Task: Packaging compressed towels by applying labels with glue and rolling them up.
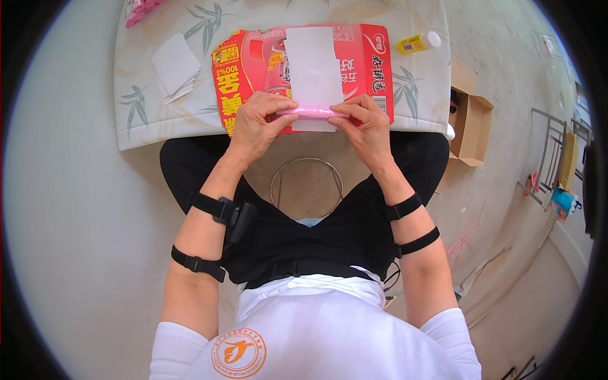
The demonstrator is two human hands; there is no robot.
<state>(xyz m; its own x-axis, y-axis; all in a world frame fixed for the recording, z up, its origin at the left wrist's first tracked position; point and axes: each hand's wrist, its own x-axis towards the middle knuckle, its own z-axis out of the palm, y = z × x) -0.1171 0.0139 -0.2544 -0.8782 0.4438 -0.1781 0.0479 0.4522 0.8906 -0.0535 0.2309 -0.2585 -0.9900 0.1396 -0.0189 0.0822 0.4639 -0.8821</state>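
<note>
A slim, shiny pink roll [314, 113] lies crosswise between my hands at the near edge of the table. My left hand [256, 123] pinches its left end between thumb and fingers. At the right end, my right hand [366, 126] grips it the same way. Beneath the roll, overlapping white paper strips [312, 63] run away from me, and a short piece of white shows on the near side of it. Those strips rest on a flattened red printed packaging sheet [373, 82]. What the roll is made of or contains, I cannot tell.
A small stack of white paper slips [174, 63] sits left of the red sheet. To the right lies a yellow glue stick [418, 43] with a white cap. Pink packets [140, 9] are at the far left corner. An open cardboard box [472, 126] stands beside the table [152, 126].
</note>
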